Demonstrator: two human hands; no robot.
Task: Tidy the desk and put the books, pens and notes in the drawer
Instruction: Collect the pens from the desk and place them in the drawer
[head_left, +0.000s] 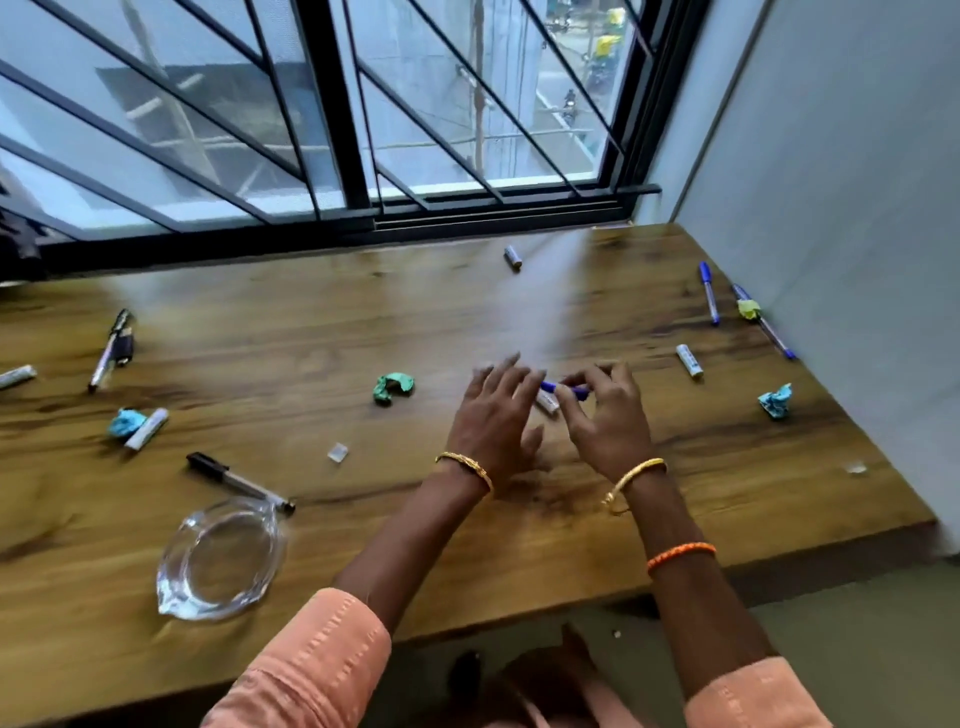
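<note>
Early stage. Right hand (605, 410) pinches blue pen (563, 389) at table (467, 312) middle; left hand (493, 410), fingers straight, beside it over white marker (548, 402). Pens, markers, crumpled notes lie left and right of both hands. Drawer not visible.

The person wears a salmon-orange top with woven pale dashes, its sleeves (322, 660) ending partway along the forearms; the left wrist carries a gold bangle (465, 467); the right wrist carries another gold bangle (631, 480), and further up, an orange thread band (680, 555).
</note>
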